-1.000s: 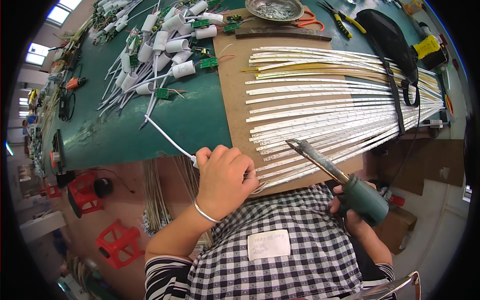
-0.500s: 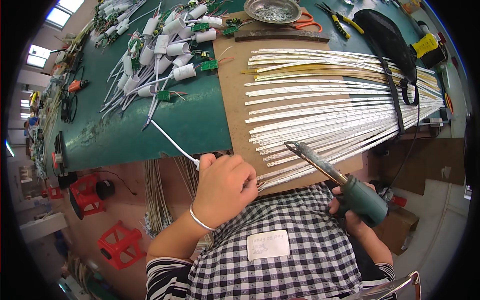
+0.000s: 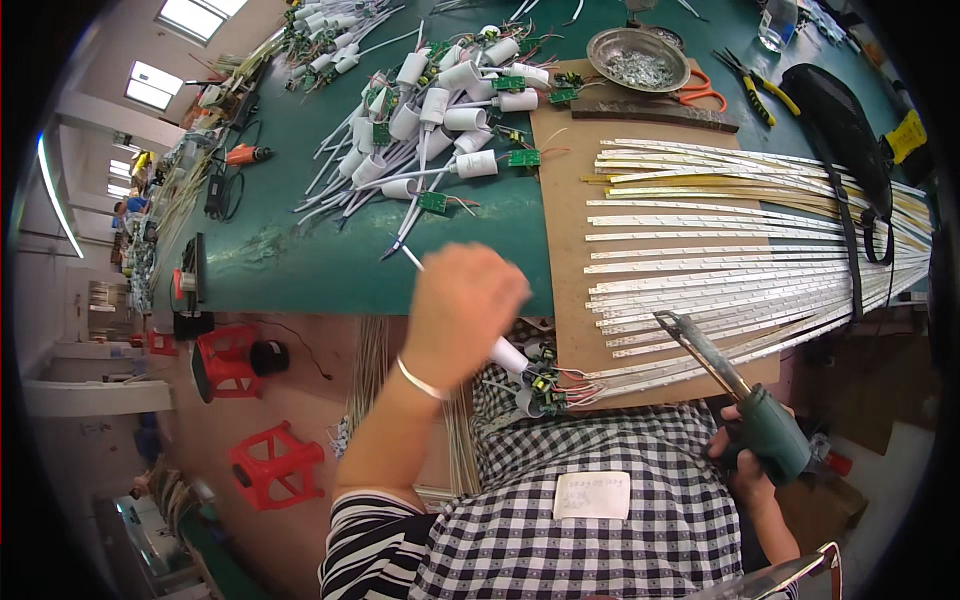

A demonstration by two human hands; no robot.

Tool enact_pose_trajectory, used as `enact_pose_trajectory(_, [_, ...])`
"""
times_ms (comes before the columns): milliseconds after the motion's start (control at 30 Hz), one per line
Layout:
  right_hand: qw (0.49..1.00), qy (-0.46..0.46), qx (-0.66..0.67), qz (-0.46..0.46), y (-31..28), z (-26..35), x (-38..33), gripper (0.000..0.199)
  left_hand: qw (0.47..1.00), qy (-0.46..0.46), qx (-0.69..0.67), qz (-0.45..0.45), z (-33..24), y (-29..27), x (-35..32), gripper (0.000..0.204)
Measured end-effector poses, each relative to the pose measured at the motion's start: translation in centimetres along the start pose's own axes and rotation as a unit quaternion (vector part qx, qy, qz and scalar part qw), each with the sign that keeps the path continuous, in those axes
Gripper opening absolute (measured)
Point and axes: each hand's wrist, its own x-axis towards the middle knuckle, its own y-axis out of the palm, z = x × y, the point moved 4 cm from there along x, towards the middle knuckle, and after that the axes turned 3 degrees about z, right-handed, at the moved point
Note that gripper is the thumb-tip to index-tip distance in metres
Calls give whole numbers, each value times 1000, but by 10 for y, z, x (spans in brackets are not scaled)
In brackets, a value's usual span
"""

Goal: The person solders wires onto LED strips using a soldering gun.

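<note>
My left hand [image 3: 470,310], blurred by motion with its fingertips hidden, is over the table's front edge. It covers the middle of a white cable, and I cannot tell whether it grips it. Below the hand are a white lamp socket [image 3: 510,357] and green circuit boards [image 3: 545,382], whose thin wires reach the nearest LED strips [image 3: 650,378]. My right hand [image 3: 745,465] is closed round the dark green handle of a soldering iron [image 3: 775,432]. The iron's metal tip points up and left, above the ends of the white LED strips [image 3: 700,262] on a brown board [image 3: 570,240].
White sockets with cables and boards [image 3: 465,118] are heaped on the green table [image 3: 290,262]. Farther back are a metal bowl of scraps [image 3: 638,62], orange-handled scissors [image 3: 705,92], pliers [image 3: 758,88] and a dark bar [image 3: 655,112]. A black bag [image 3: 840,130] lies over the strips. Red stools [image 3: 275,465] stand at left.
The view has shifted, so the table appears farther right. My left hand has lifted and moved away from the strip ends, uncovering the socket and boards. The soldering iron stays in my right hand.
</note>
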Motion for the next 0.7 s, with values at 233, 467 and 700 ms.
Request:
enact_pose_trajectory(233, [1000,-25,3,-19,3,-2,-4,69,983,24,162,-84,84,-4,31,11])
enact_pose_trajectory(467, [1000,-20,11,3,2,0,-4,64,984,57,164,-32,92,15,38,7])
enact_pose_trajectory(700, [999,-34,-20,20,-3,-5,-3,55,992,123,-38,-11,-17,18,13,12])
